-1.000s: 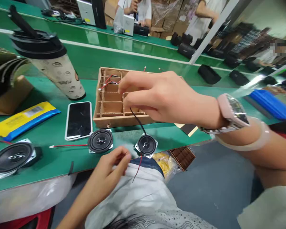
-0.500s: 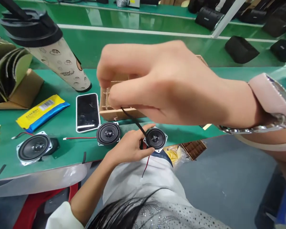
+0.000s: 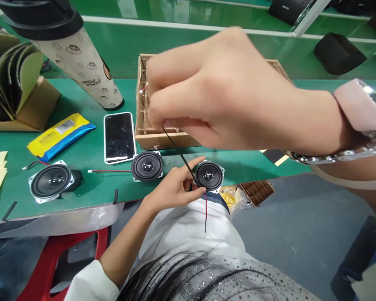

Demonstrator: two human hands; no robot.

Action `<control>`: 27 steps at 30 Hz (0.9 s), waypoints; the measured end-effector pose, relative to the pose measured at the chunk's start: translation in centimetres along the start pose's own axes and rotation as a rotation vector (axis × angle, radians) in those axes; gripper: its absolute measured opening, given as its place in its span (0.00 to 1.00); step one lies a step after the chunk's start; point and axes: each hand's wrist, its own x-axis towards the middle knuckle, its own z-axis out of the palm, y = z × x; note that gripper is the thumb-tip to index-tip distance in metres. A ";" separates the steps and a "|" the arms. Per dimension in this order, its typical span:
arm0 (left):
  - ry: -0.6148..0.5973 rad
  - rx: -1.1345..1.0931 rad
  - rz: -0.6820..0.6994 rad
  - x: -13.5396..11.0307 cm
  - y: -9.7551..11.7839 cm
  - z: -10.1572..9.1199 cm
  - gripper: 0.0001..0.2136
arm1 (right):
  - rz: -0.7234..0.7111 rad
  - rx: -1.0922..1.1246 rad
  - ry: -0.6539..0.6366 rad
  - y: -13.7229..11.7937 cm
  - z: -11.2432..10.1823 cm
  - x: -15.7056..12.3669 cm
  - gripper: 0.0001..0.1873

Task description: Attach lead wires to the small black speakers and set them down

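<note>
My left hand (image 3: pixel 178 186) is closed on the rim of a small round speaker (image 3: pixel 209 176) with a black cone and a silvery square frame. A red and black wire hangs from the speaker's lower edge. My right hand (image 3: pixel 203 92), large in front of the camera, pinches one end of a thin black strip (image 3: pixel 179 151). That strip runs slanting down to the left edge of the held speaker, near my left fingertips. On the bench, left of my left hand, lies a second speaker (image 3: pixel 147 166) with a red lead; a third speaker (image 3: pixel 52 180) lies farther left.
Behind my right hand is a cardboard box (image 3: pixel 169 141) with dividers. A phone (image 3: pixel 119 137), a yellow and blue packet (image 3: pixel 61 136) and a tall tumbler (image 3: pixel 90 71) stand or lie to the left. Short black strips (image 3: pixel 115 196) stick to the bench's front edge.
The camera view has shifted, so most bench things appear slightly higher and to the right. The strip between my right hand and the speaker looks thinner and straighter. Both hands keep their hold.
</note>
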 end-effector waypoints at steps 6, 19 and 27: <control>0.037 -0.065 -0.030 0.1 0.0 0.2 0.33 | 0.055 -0.154 -0.064 0.4 -0.1 0.8 0.24; 0.018 -0.079 -0.107 -0.3 0.4 0.2 0.31 | -0.181 -0.112 0.520 1.5 0.3 0.6 0.49; -0.058 -0.225 -0.143 -0.2 0.2 -0.3 0.29 | -0.280 0.138 0.298 5.3 1.1 0.1 0.44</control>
